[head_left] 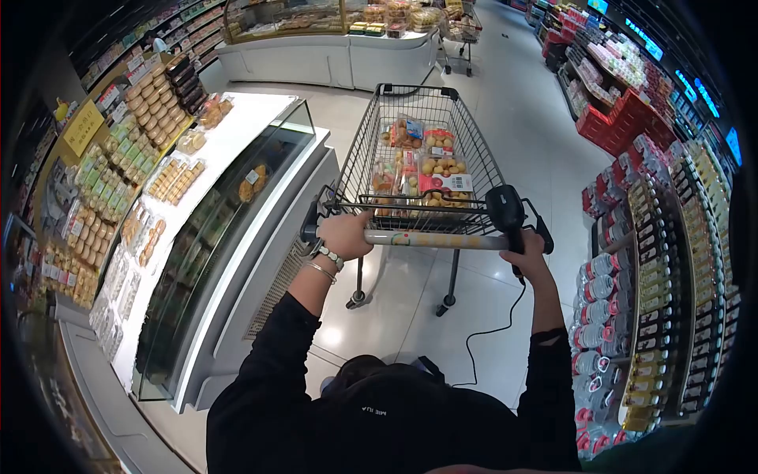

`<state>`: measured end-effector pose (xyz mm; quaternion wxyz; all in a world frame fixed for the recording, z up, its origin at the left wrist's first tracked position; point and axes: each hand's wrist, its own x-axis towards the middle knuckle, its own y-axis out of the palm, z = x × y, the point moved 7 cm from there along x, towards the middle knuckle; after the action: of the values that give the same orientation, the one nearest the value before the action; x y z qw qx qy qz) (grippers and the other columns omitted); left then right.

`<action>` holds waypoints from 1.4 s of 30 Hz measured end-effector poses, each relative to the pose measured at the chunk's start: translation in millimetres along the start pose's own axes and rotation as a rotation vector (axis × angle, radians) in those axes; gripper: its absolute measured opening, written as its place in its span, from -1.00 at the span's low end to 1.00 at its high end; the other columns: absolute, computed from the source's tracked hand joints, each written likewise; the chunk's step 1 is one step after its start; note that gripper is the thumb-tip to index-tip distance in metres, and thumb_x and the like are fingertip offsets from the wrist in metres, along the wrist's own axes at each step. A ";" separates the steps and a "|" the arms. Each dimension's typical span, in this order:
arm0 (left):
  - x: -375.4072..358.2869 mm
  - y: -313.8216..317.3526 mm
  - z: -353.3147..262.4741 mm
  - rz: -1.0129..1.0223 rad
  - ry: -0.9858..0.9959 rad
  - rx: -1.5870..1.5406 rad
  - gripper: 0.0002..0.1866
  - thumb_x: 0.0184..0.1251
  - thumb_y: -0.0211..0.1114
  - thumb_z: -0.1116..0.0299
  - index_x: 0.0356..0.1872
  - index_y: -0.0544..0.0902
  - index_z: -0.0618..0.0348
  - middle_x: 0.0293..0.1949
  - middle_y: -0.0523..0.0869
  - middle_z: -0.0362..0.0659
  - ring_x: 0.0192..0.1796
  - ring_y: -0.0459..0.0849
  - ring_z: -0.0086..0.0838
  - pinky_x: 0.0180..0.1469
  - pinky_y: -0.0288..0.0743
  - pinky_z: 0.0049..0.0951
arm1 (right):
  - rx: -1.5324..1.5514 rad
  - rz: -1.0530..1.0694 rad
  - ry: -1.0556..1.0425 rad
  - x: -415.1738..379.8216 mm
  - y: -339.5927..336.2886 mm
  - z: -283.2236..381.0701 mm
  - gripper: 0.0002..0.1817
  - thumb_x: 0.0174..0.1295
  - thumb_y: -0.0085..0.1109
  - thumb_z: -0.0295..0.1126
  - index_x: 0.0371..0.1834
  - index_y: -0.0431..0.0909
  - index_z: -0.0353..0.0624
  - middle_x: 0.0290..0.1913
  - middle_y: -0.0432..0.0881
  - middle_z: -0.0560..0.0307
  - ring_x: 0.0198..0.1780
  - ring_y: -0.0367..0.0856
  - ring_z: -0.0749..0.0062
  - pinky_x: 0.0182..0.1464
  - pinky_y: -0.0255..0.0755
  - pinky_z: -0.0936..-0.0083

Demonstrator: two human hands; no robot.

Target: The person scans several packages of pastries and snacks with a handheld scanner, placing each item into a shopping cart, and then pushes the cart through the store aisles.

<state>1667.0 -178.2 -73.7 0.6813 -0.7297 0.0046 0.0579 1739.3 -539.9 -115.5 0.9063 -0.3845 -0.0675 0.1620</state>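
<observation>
A wire shopping cart [359, 162] stands right in front of me. My left hand [346, 235] is closed round the left part of its pale handlebar [426, 238]; a bracelet and a bangle circle that wrist. At the bar's right end, my right hand [529, 253] is closed round the grip of a black hand-held device [504, 207] with a broad rounded head. From its lower end a black cable [467, 347] hangs down to the floor. Inside the cart lie clear packs of round golden pastries [444, 167] and several other wrapped packs [407, 130].
On the left runs a glass-sided display counter [260, 150], with packaged baked goods [150, 107] stacked behind. Shelves of bottles [655, 292] and shrink-wrapped jugs [596, 312] line the right. Ahead are a white bakery counter [316, 63], another cart [460, 35] and tiled aisle floor [513, 103].
</observation>
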 end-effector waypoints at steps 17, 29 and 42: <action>237.5 22.5 -93.9 0.151 -0.128 -0.071 -0.71 -0.11 0.22 0.05 -0.52 0.70 0.02 -0.57 0.67 -0.11 -0.47 0.67 -0.22 -0.46 0.51 -0.26 | 0.084 0.120 -0.048 290.2 -103.5 -116.9 -0.54 -0.23 0.30 -0.17 -0.22 0.55 -0.17 -0.33 0.54 0.07 0.01 0.36 0.17 0.20 0.02 0.16; 399.7 8.3 -152.5 0.205 -0.172 -0.224 -0.80 -0.06 0.19 0.24 -0.44 0.67 0.07 -0.53 0.66 -0.08 -0.44 0.67 -0.21 -0.39 0.55 -0.25 | 0.139 0.061 -0.145 499.1 -161.8 -174.5 -0.67 -0.23 0.22 -0.22 -0.35 0.48 -0.06 -0.38 0.55 0.21 -0.06 0.40 0.30 0.39 -0.45 0.18; 564.1 -2.2 -206.6 0.117 -0.368 -0.224 -0.77 -0.02 0.17 0.17 -0.43 0.64 0.06 -0.57 0.64 -0.10 -0.46 0.66 -0.23 -0.38 0.53 -0.23 | 0.195 0.202 -0.334 705.7 -205.9 -228.8 -0.65 -0.24 0.24 -0.29 -0.30 0.45 -0.05 -0.31 0.56 0.26 0.02 0.35 0.38 0.38 -0.44 0.18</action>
<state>2243.6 -342.9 -109.3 0.5807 -0.7765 -0.0840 0.2296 2507.8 -584.7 -128.2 0.8945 -0.2678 -0.1618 0.3194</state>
